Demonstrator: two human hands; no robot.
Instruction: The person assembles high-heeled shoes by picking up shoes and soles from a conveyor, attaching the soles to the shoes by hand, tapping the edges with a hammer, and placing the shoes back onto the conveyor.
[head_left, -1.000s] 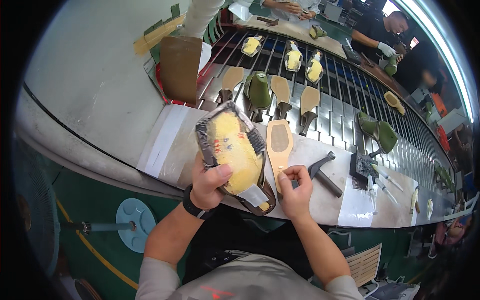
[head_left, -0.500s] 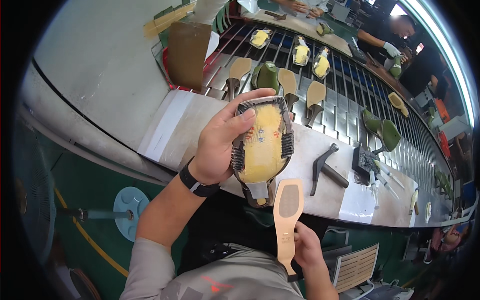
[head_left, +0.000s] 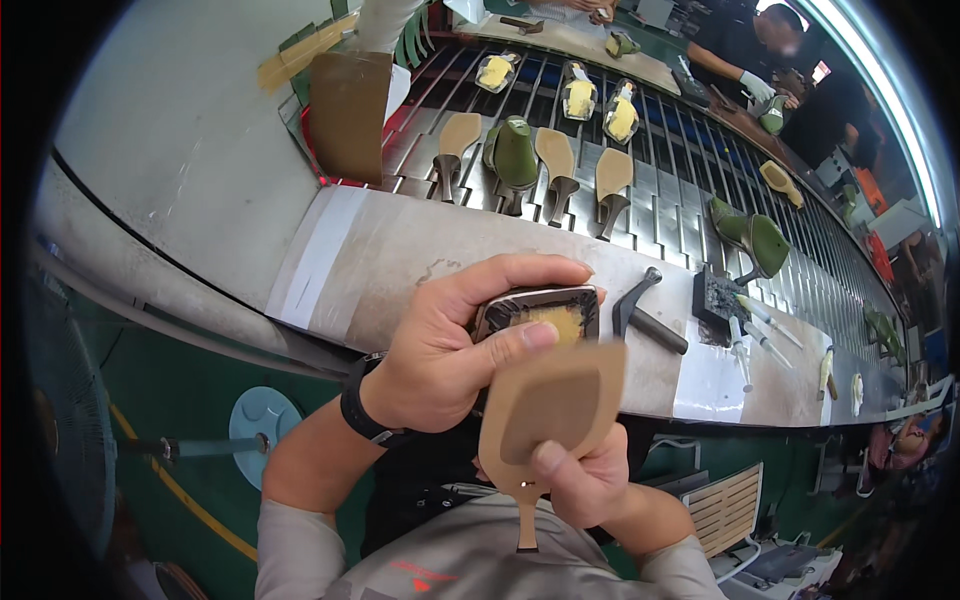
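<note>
My left hand [head_left: 435, 345] grips a lasted shoe upper [head_left: 560, 316], bottom side up. Its underside is yellow with a dark pleated edge, and its lower part is hidden behind a sole. That tan shoe sole [head_left: 545, 385] has a darker brown patch on its forepart and a narrow tail pointing toward me. My right hand [head_left: 590, 480] pinches the sole with the thumb across its face. The sole's front end overlaps the upper from my side; whether they touch I cannot tell. To the right, a hammer-like metal tool [head_left: 655, 328] with a dark handle lies on the bench.
Behind the bench [head_left: 390, 240] runs a slatted metal conveyor [head_left: 665, 205]. It carries heeled soles [head_left: 555, 160], green shoes [head_left: 515, 155] and yellow-bottomed uppers [head_left: 578, 95]. Right are a black box [head_left: 718, 300] and brushes [head_left: 765, 342]. Across the line a co-worker's white-gloved hand [head_left: 757, 86] holds a green shoe.
The upper has come down toward me and tilted, and my left thumb now lies across its underside. The sole has risen from beside my lap and turned, meeting the upper in view.
</note>
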